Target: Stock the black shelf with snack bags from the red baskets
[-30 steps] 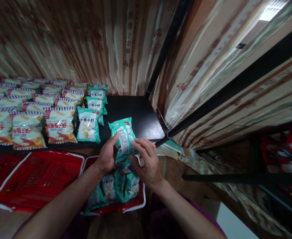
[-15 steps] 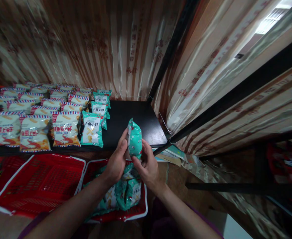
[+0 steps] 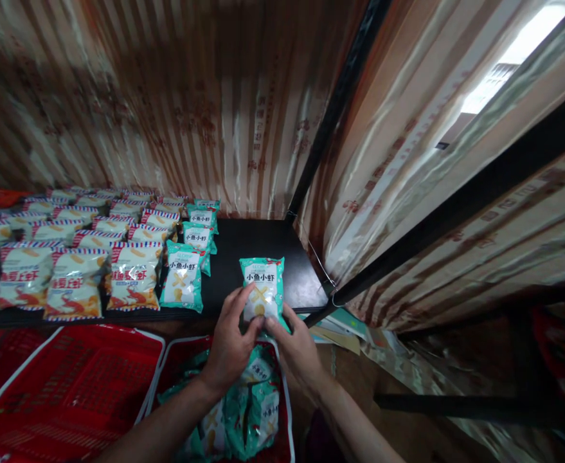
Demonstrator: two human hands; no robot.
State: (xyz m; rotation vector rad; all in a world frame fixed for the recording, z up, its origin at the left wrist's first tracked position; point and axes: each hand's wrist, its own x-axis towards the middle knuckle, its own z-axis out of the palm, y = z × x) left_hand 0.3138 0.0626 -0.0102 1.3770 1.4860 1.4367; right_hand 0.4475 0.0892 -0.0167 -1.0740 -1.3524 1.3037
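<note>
A teal and white snack bag is held upright, its printed front facing me, above the front edge of the black shelf. My left hand grips its left side and lower edge, thumb in front. On the lower right, my right hand grips the same bag. To the left, a row of matching teal bags stands on the shelf. Below my hands, a red basket with a white rim holds several more teal bags.
Rows of white and orange snack bags fill the shelf's left part. A second red basket sits at the lower left. Black metal posts and a patterned curtain stand behind and to the right.
The held bag has turned from its side to show its printed front. Both hands have shifted to its lower part. The view has tilted, so the shelf and baskets appear lower.
</note>
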